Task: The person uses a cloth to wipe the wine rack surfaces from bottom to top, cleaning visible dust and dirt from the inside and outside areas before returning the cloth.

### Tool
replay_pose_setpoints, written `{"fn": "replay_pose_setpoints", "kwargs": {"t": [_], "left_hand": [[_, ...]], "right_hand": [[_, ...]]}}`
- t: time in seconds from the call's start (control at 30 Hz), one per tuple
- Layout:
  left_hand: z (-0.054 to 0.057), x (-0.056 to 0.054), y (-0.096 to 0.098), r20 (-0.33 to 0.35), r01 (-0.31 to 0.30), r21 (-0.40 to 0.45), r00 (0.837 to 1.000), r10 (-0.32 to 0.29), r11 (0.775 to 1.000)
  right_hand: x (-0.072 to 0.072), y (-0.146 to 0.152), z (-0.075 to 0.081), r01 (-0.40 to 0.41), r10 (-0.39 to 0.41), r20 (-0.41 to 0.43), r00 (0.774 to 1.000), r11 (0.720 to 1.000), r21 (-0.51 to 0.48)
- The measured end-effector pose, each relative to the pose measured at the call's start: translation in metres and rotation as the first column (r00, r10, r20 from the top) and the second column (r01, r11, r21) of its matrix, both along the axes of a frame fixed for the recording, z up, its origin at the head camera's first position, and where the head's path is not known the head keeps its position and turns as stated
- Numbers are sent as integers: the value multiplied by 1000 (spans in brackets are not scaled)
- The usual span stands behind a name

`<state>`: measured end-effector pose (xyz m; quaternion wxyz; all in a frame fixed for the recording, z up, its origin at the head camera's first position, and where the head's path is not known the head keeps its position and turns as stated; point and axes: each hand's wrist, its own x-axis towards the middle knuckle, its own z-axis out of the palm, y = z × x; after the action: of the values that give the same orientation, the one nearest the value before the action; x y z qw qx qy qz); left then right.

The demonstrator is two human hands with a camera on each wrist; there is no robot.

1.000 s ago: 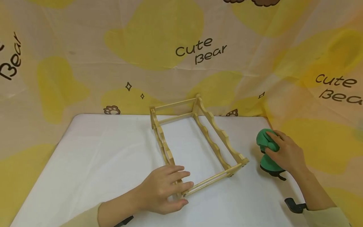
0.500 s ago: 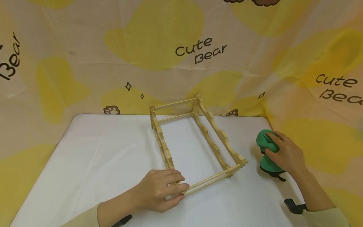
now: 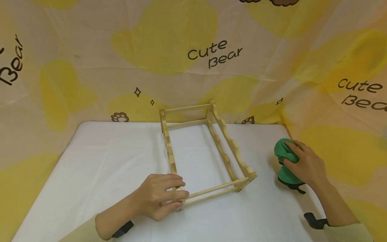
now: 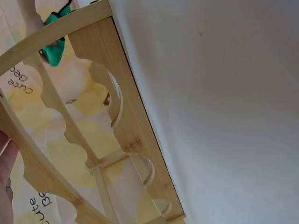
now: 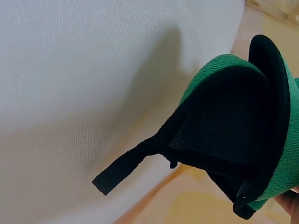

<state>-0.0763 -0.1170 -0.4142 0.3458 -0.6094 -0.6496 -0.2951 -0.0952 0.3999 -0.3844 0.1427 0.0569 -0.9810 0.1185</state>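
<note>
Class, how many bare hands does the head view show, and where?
2: the left hand holds the near-left corner of the pale wooden scalloped rack; the right hand grips the green cloth bundle with black trim.

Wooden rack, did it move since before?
Yes. In the head view, against the white table, the near end of the wooden rack has swung left; its far end barely shifted.

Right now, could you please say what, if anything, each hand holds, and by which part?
Left hand: wooden rack, gripped by its near left corner. Right hand: green cloth item, held by its bunched upper part.
</note>
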Motion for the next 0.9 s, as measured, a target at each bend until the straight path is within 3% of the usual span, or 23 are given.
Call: {"fn": "replay_pose_setpoints", "kwargs": {"t": [0.33, 0.6, 0.77, 0.9], "left_hand": [[-3, -8, -20, 19, -3, 45, 1000, 2, 999], [-7, -11, -29, 46, -6, 90, 999, 2, 996], [-9, -13, -35, 69, -3, 119, 998, -5, 993], [-11, -14, -37, 107, 6, 138, 994, -21, 990]], "right_hand": [[4, -9, 7, -15, 15, -24, 1000, 1000, -1], [9, -21, 17, -106, 108, -129, 986, 994, 16], [14, -33, 26, -189, 193, -211, 958, 981, 39], [18, -44, 34, -273, 280, -313, 907, 960, 68]]}}
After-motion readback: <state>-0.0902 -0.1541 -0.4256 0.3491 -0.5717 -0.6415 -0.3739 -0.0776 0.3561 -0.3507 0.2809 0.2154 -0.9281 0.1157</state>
